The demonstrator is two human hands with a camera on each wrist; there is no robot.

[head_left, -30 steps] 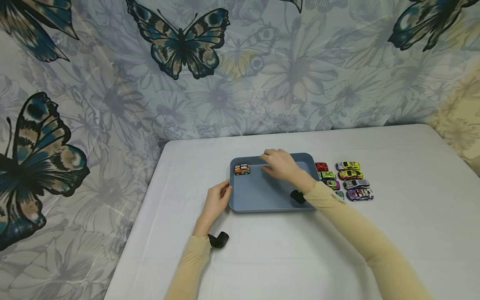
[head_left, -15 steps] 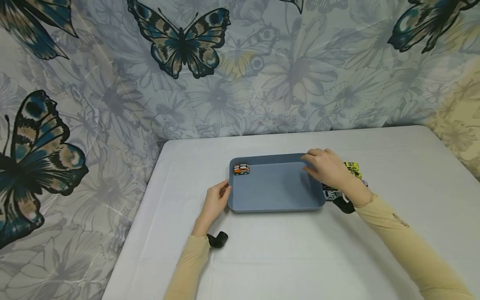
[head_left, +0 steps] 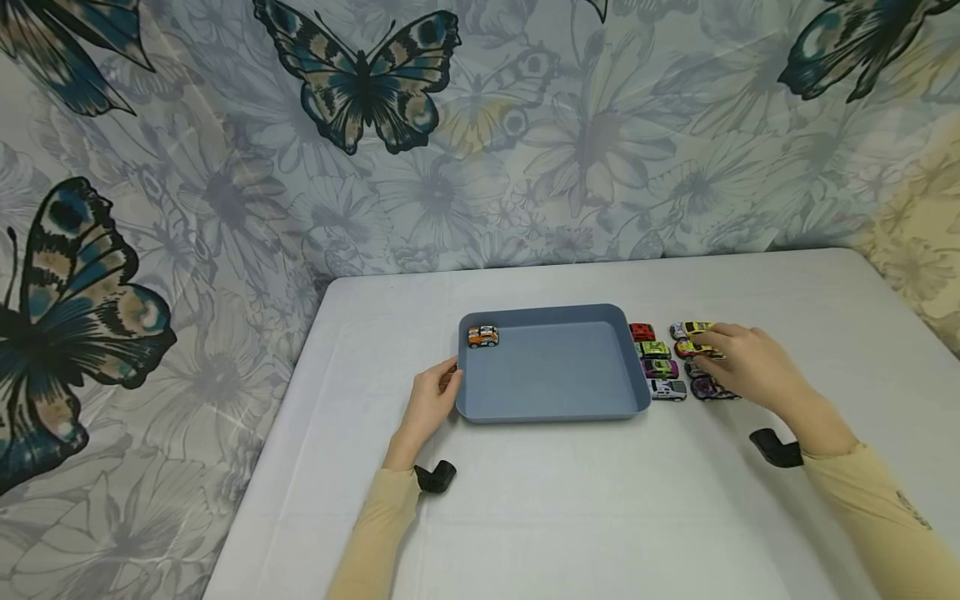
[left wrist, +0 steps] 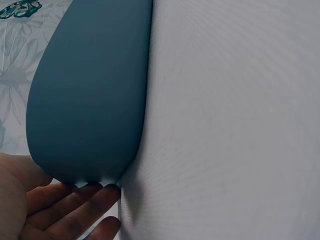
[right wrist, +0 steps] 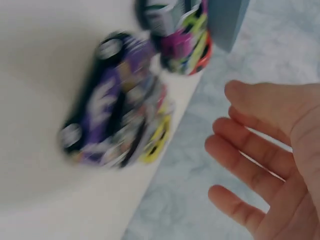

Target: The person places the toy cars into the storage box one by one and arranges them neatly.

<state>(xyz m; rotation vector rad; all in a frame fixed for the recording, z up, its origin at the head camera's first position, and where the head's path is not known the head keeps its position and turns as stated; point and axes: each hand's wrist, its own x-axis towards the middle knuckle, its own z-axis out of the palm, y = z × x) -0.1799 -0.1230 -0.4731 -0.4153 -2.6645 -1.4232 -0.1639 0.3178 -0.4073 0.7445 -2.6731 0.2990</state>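
A blue-grey rectangular tray (head_left: 551,367) lies on the table, with an orange toy car (head_left: 483,337) in its far left corner. My left hand (head_left: 428,404) touches the tray's left end with its fingertips; in the left wrist view these fingers (left wrist: 75,210) lie loosely against the outer wall. Over the right column of toy cars hovers my right hand (head_left: 753,371), fingers and thumb apart with nothing between them. Below it are a purple car (head_left: 708,390) and a yellow-red car (head_left: 686,347), partly hidden. The right wrist view shows the purple car (right wrist: 102,102) blurred.
Just right of the tray, another column holds a red car (head_left: 642,332), a green car (head_left: 654,350), a purple-green car (head_left: 661,368) and a silver car (head_left: 667,390). A yellow car (head_left: 686,330) tops the right column. A butterfly-patterned cloth (head_left: 570,150) hangs behind the white table (head_left: 525,517).
My right hand has moved right, from above the tray to the right column of cars, uncovering the column beside the tray. My left hand stays at the tray's left end.
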